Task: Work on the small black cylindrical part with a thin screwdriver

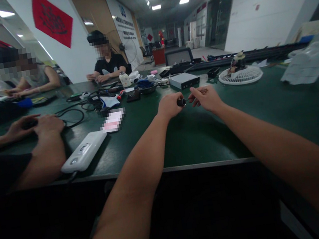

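My left hand [169,106] is closed around a small black cylindrical part [181,102], whose round end sticks out toward the right. Just beside that end, my right hand [205,98] has its thumb and fingers pinched together. Something thin may be between those fingertips, but it is too small to name. Both hands are held above the green table [194,142], close to each other. Behind them lies a grey box-shaped device [184,80].
A white power strip [84,151] and a pixelated phone-like item [113,120] lie to the left. A co-worker's hands [46,126] are at far left near black cables [75,113]. At right are a white fan grille [240,75] and plastic bags [305,58]. Other people sit across the table.
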{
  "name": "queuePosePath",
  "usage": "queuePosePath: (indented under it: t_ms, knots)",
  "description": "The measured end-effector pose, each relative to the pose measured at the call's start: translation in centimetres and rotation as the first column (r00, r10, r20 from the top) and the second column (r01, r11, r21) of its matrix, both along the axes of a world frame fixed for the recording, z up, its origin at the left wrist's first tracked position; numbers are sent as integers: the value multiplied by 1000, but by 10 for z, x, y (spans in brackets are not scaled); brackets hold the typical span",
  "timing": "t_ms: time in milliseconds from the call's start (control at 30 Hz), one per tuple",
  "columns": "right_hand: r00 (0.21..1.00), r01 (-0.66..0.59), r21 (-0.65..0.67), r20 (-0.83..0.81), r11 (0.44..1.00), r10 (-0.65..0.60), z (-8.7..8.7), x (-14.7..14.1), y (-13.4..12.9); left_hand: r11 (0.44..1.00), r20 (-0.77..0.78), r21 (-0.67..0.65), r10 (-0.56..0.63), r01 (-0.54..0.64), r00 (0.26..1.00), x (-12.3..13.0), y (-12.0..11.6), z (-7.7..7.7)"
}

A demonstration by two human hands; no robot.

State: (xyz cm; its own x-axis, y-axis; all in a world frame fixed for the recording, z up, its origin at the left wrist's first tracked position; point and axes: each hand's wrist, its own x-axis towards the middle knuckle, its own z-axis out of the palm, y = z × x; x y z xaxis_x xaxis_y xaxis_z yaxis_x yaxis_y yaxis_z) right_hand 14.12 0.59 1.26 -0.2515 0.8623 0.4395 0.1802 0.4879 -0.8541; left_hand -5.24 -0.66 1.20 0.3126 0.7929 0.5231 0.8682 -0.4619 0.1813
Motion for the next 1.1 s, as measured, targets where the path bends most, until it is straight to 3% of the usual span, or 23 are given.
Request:
queuePosePath:
  t_ms: [200,367,533,700,833,967,1100]
  knots:
    - [997,-62,-8,40,998,62,-2,-1,0,1000,1,21,5,-5,1000,-4,1,-2]
    - [998,40,50,52,998,-43,-1,0,2,999,-47,37,4,-2,999,-2,3,-3]
    - [984,177,143,-40,974,-173,2,3,-2,998,-81,63,4,1,997,-1,2,-2]
    - [967,226,94,-138,970,-212,5,6,0,998,-81,41,52,-49,995,-3,2,-2]
    - [981,182,67,59,981,-186,-4,8,14,997,-72,23,76,-75,994,-2,1,-2]
    - [907,131,145,383,981,-178,-18,10,25,995,-52,-8,98,-99,994,-1,0,-3]
    - [876,60,30,478,998,-67,-24,11,27,994,-26,-35,107,-108,994,0,-1,-4]
